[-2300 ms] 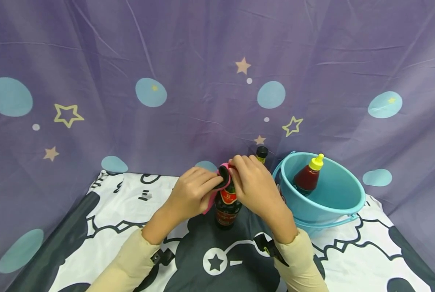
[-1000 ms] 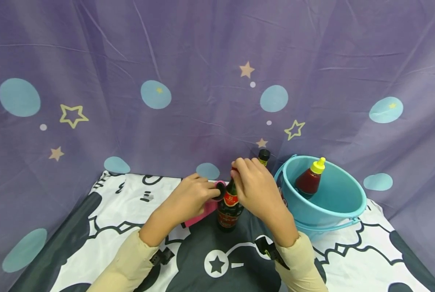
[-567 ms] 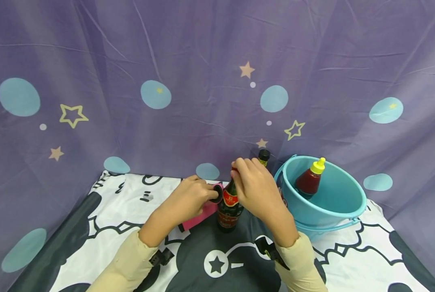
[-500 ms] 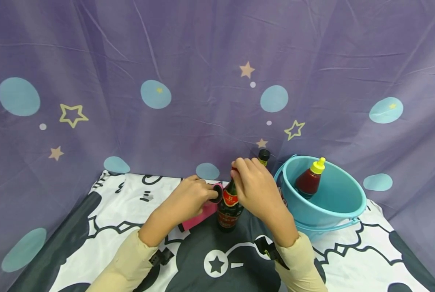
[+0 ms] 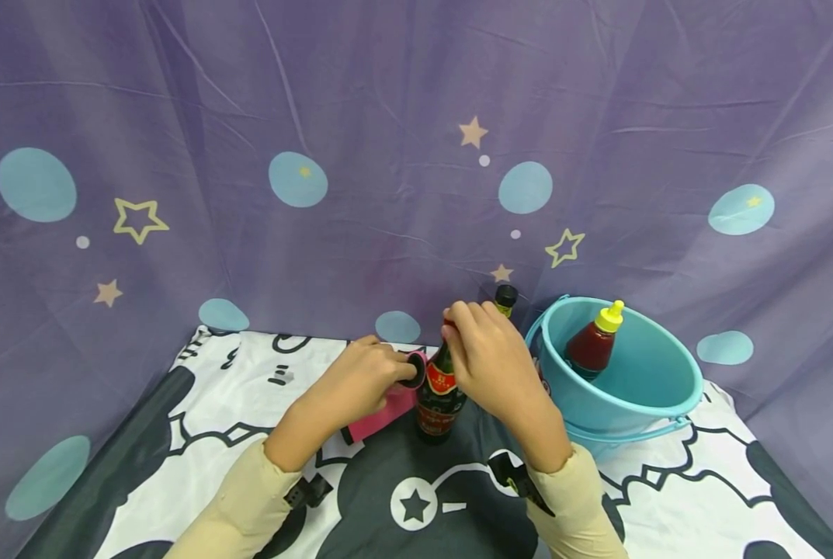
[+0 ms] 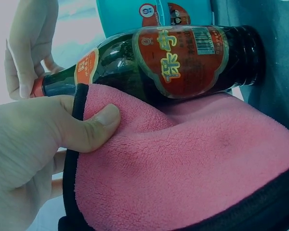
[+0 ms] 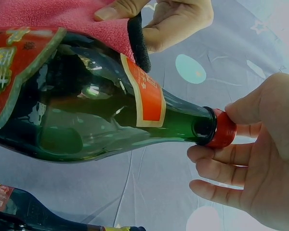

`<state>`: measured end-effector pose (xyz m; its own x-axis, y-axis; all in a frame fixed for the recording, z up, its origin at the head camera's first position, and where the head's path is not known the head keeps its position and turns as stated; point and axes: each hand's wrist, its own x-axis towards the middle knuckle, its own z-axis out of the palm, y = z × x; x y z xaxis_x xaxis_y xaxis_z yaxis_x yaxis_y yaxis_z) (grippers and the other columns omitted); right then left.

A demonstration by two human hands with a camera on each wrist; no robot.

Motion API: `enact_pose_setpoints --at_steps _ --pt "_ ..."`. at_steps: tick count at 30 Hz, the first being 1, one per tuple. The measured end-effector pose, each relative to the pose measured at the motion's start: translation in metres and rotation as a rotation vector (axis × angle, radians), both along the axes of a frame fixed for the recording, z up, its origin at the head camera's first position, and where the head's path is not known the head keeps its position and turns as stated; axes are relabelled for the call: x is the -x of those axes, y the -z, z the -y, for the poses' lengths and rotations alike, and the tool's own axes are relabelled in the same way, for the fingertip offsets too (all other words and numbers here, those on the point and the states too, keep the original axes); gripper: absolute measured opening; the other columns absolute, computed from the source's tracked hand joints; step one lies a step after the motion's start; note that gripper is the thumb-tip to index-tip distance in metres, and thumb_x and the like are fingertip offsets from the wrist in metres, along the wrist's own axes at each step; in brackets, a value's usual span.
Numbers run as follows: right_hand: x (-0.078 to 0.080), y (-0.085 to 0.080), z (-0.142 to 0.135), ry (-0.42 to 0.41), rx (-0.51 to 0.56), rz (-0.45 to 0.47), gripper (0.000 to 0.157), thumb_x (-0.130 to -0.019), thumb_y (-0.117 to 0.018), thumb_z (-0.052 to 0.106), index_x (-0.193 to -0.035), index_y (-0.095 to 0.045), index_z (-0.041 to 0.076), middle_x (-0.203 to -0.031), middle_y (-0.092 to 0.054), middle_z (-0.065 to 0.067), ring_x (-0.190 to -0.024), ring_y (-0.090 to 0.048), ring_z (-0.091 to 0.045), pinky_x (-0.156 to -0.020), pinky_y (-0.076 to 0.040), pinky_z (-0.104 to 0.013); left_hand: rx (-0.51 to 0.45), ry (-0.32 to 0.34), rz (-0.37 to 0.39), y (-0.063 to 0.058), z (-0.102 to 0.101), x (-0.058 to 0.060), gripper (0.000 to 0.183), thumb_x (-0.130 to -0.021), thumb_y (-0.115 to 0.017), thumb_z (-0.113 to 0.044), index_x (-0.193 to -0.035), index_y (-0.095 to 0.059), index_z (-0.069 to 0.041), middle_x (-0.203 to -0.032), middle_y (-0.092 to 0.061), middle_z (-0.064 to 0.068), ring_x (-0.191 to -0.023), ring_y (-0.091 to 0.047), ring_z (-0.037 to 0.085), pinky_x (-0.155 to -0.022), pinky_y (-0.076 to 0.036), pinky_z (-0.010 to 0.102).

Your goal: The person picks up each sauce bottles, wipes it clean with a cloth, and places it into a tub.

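A dark green glass sauce bottle [image 5: 435, 415] with red and gold labels stands upright on the cloth-covered table, in front of the person. My right hand [image 5: 493, 353] pinches its red cap [image 7: 224, 130] between thumb and index finger, the other fingers extended below. Left of the bottle, my left hand [image 5: 360, 380] pinches the edge of a pink fleecy cloth [image 6: 183, 154] with black trim, thumb on top. The cloth hangs down beside the bottle and overlaps its side in the left wrist view. In the head view the right fingers mostly hide the cap.
To the right stands a light blue bucket [image 5: 629, 423] with a yellow-capped squeeze bottle [image 5: 591, 345] of dark red sauce inside. A second black-capped bottle [image 5: 505, 299] stands behind the right hand. A purple patterned curtain [image 5: 388, 116] hangs behind the table.
Since the oldest frame, my left hand has drawn the cloth from the bottle's neck down and left to beside it. My right hand stays at the cap. The last half second shows almost no movement.
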<state>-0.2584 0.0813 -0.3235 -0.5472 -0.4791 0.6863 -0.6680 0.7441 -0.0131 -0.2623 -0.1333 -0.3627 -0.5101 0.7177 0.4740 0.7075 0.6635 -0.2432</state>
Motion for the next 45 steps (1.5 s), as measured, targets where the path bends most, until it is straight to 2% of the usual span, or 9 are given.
enact_pose_setpoints --at_steps 12,17,21,25,29,34,40,45 --pt "0.0 0.0 0.0 -0.009 0.011 -0.001 0.012 -0.103 -0.054 0.016 -0.106 -0.06 0.007 -0.083 -0.059 -0.003 -0.072 -0.049 -0.019 -0.067 -0.041 -0.032 -0.043 -0.024 0.041 0.003 0.001 0.003 0.027 -0.067 -0.077 0.006 -0.077 -0.064 -0.015 -0.069 -0.063 -0.005 -0.069 -0.063 0.014 -0.067 -0.047 0.033" --pt "-0.001 0.001 -0.001 -0.016 0.02 -0.008 0.011 -0.103 -0.055 0.016 -0.106 -0.06 0.007 -0.084 -0.06 -0.003 -0.072 -0.049 -0.019 -0.067 -0.042 -0.032 -0.076 -0.029 0.048 0.004 0.0 0.002 0.02 -0.073 -0.072 -0.001 -0.089 -0.067 -0.012 -0.078 -0.068 -0.003 -0.074 -0.066 0.015 -0.069 -0.051 0.036" --pt "-0.001 0.001 -0.001 -0.021 0.024 -0.017 0.011 -0.103 -0.055 0.016 -0.105 -0.06 0.006 -0.083 -0.06 -0.003 -0.072 -0.049 -0.02 -0.067 -0.042 -0.032 -0.115 -0.019 0.034 0.008 -0.002 0.003 0.024 -0.073 -0.068 -0.006 -0.097 -0.067 -0.008 -0.083 -0.069 0.0 -0.078 -0.068 0.019 -0.071 -0.054 0.039" --pt "-0.001 0.001 0.0 -0.023 0.025 -0.025 0.011 -0.102 -0.055 0.016 -0.105 -0.06 0.006 -0.082 -0.059 -0.003 -0.072 -0.049 -0.021 -0.068 -0.042 -0.033 -0.151 0.0 0.038 0.013 -0.003 0.005 0.025 -0.069 -0.067 -0.009 -0.094 -0.062 -0.007 -0.076 -0.062 -0.001 -0.066 -0.062 0.022 -0.064 -0.052 0.039" --pt "-0.001 0.001 0.0 -0.026 0.025 -0.03 0.011 -0.102 -0.056 0.016 -0.105 -0.06 0.006 -0.082 -0.059 -0.003 -0.071 -0.049 -0.021 -0.067 -0.042 -0.033 -0.152 -0.004 0.073 0.014 -0.002 0.006 0.029 -0.071 -0.072 -0.013 -0.096 -0.06 -0.008 -0.071 -0.057 -0.002 -0.059 -0.056 0.021 -0.06 -0.05 0.039" --pt "-0.001 0.0 0.0 -0.027 0.025 -0.033 0.011 -0.103 -0.056 0.016 -0.105 -0.06 0.006 -0.082 -0.059 -0.003 -0.071 -0.049 -0.021 -0.067 -0.042 -0.033 -0.114 -0.057 0.128 0.013 -0.002 0.006 0.042 -0.073 -0.083 -0.022 -0.104 -0.059 -0.009 -0.076 -0.062 -0.003 -0.067 -0.065 0.024 -0.067 -0.053 0.042" --pt "-0.001 0.0 -0.001 -0.028 0.023 -0.033 0.011 -0.103 -0.056 0.016 -0.105 -0.06 0.006 -0.082 -0.059 -0.003 -0.071 -0.048 -0.02 -0.066 -0.042 -0.032 -0.117 -0.053 0.116 0.013 -0.002 0.008 0.037 -0.073 -0.082 -0.011 -0.101 -0.057 -0.008 -0.074 -0.063 -0.001 -0.068 -0.065 0.024 -0.066 -0.053 0.042" --pt "-0.001 0.0 -0.001 -0.028 0.023 -0.02 0.01 -0.103 -0.055 0.016 -0.104 -0.06 0.006 -0.082 -0.058 -0.003 -0.071 -0.048 -0.02 -0.067 -0.041 -0.032 -0.136 -0.04 0.111 0.012 -0.001 0.008 0.034 -0.073 -0.08 -0.009 -0.097 -0.057 -0.01 -0.074 -0.061 -0.003 -0.065 -0.062 0.022 -0.064 -0.051 0.04"
